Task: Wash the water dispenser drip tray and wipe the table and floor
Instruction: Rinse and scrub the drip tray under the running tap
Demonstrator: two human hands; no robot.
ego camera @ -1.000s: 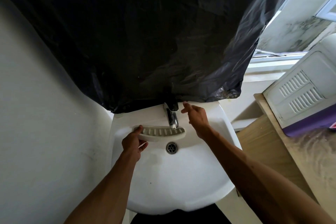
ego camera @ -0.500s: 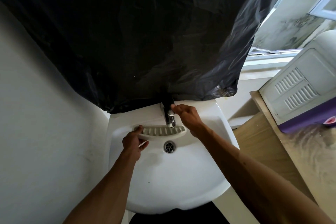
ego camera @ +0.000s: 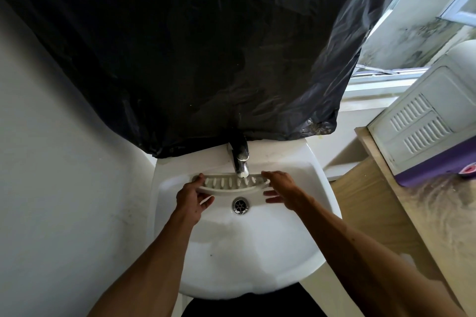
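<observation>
The white slotted drip tray (ego camera: 231, 184) is held level under the chrome tap (ego camera: 240, 165), above the white sink basin (ego camera: 247, 252). My left hand (ego camera: 192, 197) grips the tray's left end, thumb on top and fingers beneath. My right hand (ego camera: 282, 189) is at the tray's right end with fingers spread, index finger on the upper edge and the others below it. The drain (ego camera: 240, 205) lies just in front of the tray.
A black plastic sheet (ego camera: 206, 46) hangs over the wall behind the tap. A wooden table (ego camera: 401, 208) stands to the right of the sink, carrying a white and purple appliance (ego camera: 427, 126). A plain wall is on the left.
My right hand left the tap handle and came down to the tray's right end. The left hand kept its hold on the tray.
</observation>
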